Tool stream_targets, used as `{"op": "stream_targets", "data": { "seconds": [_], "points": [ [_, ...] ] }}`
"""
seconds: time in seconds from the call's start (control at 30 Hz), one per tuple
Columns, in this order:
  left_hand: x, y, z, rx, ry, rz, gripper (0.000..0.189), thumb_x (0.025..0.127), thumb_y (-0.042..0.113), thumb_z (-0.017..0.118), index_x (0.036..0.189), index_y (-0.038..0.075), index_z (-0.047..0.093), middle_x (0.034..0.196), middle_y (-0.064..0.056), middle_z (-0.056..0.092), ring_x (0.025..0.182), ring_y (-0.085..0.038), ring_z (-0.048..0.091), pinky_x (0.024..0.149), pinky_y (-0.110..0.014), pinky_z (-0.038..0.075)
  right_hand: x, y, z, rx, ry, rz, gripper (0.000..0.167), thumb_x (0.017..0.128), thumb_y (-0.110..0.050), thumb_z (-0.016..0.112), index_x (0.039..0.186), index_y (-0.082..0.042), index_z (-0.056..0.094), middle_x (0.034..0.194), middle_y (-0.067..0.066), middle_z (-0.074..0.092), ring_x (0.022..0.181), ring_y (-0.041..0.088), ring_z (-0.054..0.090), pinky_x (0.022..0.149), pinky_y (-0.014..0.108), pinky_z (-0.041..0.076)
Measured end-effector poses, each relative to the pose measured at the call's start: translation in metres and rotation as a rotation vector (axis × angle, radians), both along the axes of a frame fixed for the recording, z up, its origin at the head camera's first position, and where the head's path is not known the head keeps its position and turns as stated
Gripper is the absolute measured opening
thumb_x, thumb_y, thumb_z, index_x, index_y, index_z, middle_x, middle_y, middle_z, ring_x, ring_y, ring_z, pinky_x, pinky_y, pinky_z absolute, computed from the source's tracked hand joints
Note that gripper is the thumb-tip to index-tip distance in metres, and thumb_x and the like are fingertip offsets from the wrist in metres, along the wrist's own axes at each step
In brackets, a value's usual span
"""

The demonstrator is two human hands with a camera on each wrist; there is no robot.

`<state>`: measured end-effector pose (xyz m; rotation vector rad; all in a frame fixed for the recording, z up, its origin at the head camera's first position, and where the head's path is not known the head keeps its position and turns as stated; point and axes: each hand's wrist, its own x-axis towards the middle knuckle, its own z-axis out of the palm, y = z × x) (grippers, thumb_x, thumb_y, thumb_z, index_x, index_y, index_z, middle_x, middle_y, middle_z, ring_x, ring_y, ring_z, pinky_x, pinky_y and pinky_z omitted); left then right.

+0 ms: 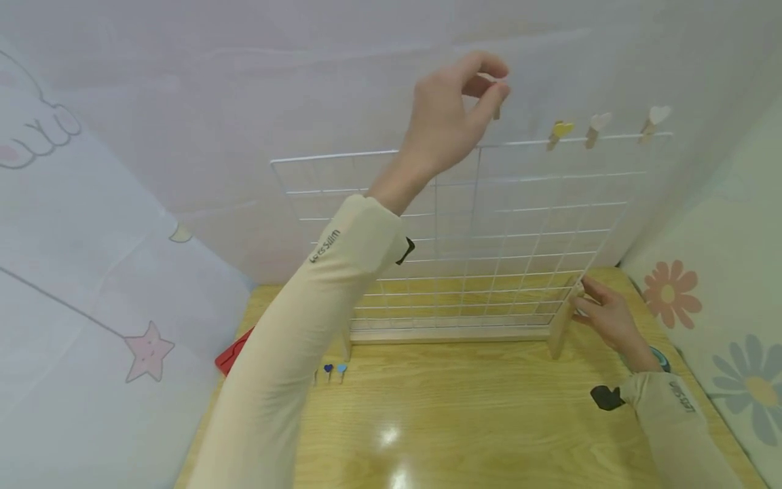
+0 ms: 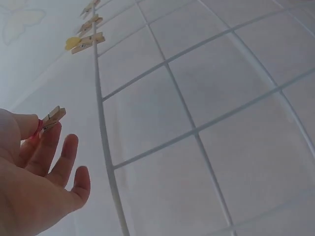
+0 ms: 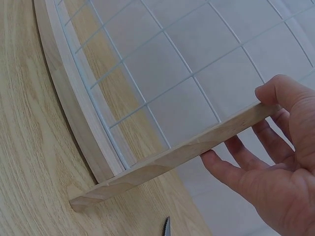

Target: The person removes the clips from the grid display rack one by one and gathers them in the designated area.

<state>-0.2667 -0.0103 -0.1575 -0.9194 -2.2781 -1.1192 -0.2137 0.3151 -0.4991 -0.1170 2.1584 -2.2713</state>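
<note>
Left hand [image 1: 449, 112] pinches a mini clothespin [image 2: 53, 118]; right hand [image 1: 605, 316] holds a wooden side post [image 3: 172, 156]

Left thumb and forefinger are together on the pin's pink-topped end, and bare wood points out past them. The pin is in the air beside the upper edge of the white wire grid [image 1: 469, 258], apart from it, left of the yellow heart clip [image 1: 563, 129] and the two white heart clips [image 1: 659, 114] near the grid's top right corner. The right thumb and fingertips press opposite sides of the post, towards the bench [image 1: 489, 407]'s right edge.

Judging by how the yellow heart clip sits, the pin would best be turned so its mouth meets the top wire [image 1: 525, 143] squarely. Part its jaws before contact, seat the wire deep, then ease off the squeeze. Pushing so high could rock the grid, so a firm hold on the post should help. The navy heart clip [image 1: 328, 369] and light-blue heart clip [image 1: 342, 369] lie on the bench's left side; the left sleeve [image 1: 281, 333] should pass well above them.
</note>
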Motion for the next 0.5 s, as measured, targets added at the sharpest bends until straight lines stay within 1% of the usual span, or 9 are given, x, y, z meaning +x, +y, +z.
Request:
{"op": "stream_targets", "data": {
  "seconds": [0.1,0.13,0.23,0.33,0.37,0.5],
  "points": [
    [0.005,-0.009,0.001,0.076,-0.003,-0.058,0.013,0.096,0.013,0.060,0.105,0.005,0.065,0.081,0.001,0.067,0.076,-0.004,0.060,0.080,-0.014,0.043,0.000,0.001,-0.002,-0.002,-0.008,-0.001,0.071,0.095,-0.002,0.057,0.146,0.010,0.009,0.149,0.036,-0.003,0.098,-0.008,0.058,0.075,0.021,0.054],
    [0.007,-0.012,0.001,0.097,0.007,-0.076,0.013,0.096,0.012,0.059,0.104,0.004,0.065,0.079,0.000,0.065,0.073,-0.006,0.059,0.077,-0.015,0.045,-0.001,0.002,-0.002,-0.007,-0.010,-0.002,0.071,0.095,-0.001,0.057,0.146,0.011,0.009,0.149,0.036,-0.003,0.097,-0.008,0.058,0.075,0.021,0.054],
    [0.015,-0.023,0.001,0.132,0.022,-0.109,0.013,0.096,0.010,0.058,0.104,0.002,0.064,0.079,-0.001,0.062,0.070,-0.007,0.055,0.069,-0.018,0.047,-0.002,0.002,-0.005,0.007,-0.011,-0.004,0.072,0.095,-0.003,0.057,0.146,0.011,0.008,0.149,0.036,-0.003,0.097,-0.009,0.057,0.074,0.021,0.054],
    [0.021,-0.033,-0.001,0.158,0.032,-0.122,0.013,0.096,0.008,0.057,0.103,0.000,0.064,0.082,-0.003,0.062,0.070,-0.007,0.055,0.069,-0.019,0.047,-0.002,0.002,-0.006,0.030,-0.006,-0.006,0.073,0.095,-0.004,0.058,0.146,0.011,0.009,0.149,0.035,-0.001,0.098,-0.010,0.057,0.074,0.020,0.054],
    [0.022,-0.037,-0.002,0.169,0.022,-0.124,0.013,0.095,0.007,0.057,0.103,0.000,0.064,0.083,-0.003,0.063,0.071,-0.007,0.056,0.070,-0.020,0.048,-0.003,0.002,-0.006,0.032,-0.005,-0.007,0.073,0.095,-0.004,0.058,0.146,0.011,0.009,0.149,0.035,0.000,0.098,-0.010,0.056,0.074,0.020,0.054],
    [0.022,-0.049,-0.011,0.221,0.002,-0.141,0.012,0.093,0.003,0.059,0.100,-0.003,0.065,0.087,-0.006,0.064,0.073,-0.010,0.061,0.073,-0.023,0.053,-0.003,0.002,-0.006,0.009,0.000,-0.006,0.072,0.095,-0.002,0.058,0.146,0.012,0.009,0.149,0.034,0.001,0.098,-0.009,0.057,0.074,0.020,0.054]
  ]
}}
